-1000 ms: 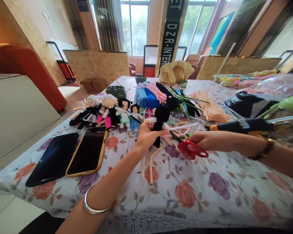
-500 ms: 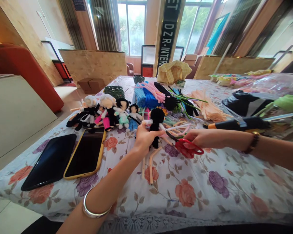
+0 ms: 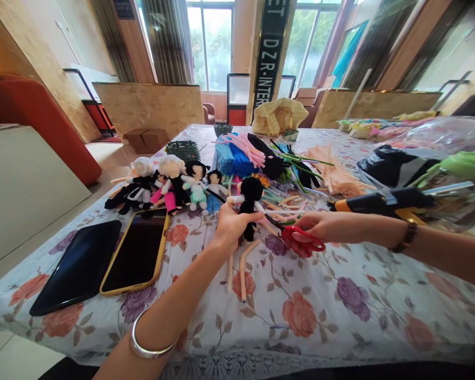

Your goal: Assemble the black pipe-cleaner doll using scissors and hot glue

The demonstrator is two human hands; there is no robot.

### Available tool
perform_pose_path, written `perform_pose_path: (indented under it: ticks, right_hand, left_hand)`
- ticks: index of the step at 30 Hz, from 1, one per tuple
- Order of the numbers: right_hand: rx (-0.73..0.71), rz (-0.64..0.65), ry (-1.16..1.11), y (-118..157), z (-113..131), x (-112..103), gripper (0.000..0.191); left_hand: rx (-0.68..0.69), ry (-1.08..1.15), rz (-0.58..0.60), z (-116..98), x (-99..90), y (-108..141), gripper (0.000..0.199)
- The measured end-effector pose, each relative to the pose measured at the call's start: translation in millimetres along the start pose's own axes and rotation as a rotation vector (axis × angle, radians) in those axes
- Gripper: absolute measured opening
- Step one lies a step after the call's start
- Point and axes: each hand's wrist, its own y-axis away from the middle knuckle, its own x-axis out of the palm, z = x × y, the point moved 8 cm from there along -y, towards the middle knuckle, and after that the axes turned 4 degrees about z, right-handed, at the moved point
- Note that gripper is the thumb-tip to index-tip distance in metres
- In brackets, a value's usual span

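Observation:
My left hand (image 3: 233,224) is closed around a small fuzzy doll (image 3: 250,190) with black hair and a black body, held upright over the table. Red-handled scissors (image 3: 301,241) are in my right hand (image 3: 320,226), their dark blades pointing left at the doll's side. Whether the blades touch the doll I cannot tell. Behind my left hand, several finished-looking dolls (image 3: 172,182) lie in a row. Two peach pipe cleaners (image 3: 243,269) lie on the cloth below the doll, and more loose stems (image 3: 287,203) lie behind the scissors.
A phone in a yellow case (image 3: 136,253) and a dark tablet-like slab (image 3: 79,266) lie at left. Bundles of pipe cleaners (image 3: 241,153) are piled behind the doll. A glue gun (image 3: 383,200) lies beyond my right wrist. The flowered tablecloth (image 3: 340,338) covers the table.
The whole view shifts slightly to the left. Both hands keep their hold on the doll and the scissors, with little visible movement between them.

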Motion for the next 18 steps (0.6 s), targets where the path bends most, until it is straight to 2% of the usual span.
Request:
perform_pose_path:
  ticks: [2,7,14,18]
  right_hand:
    - [-0.041,-0.012,-0.054,1.1,0.4,2.1,0.039]
    - [-0.078,-0.159,-0.142,2.5,-4.1,1.1,0.040]
    - [-0.119,-0.212,-0.197,0.3,-0.6,0.3,0.038]
    - [-0.171,-0.282,-0.211,-0.1,3.1,-5.7,0.042]
  left_hand:
    - [-0.006,0.000,-0.004,0.4,-0.7,-0.5,0.043]
    - [0.013,0.017,-0.010,-0.6,-1.1,-2.4,0.044]
    - [0.006,0.089,-0.018,-0.7,-0.2,-1.5,0.043]
    - [-0.029,0.099,-0.016,1.9,0.7,-0.4,0.045]
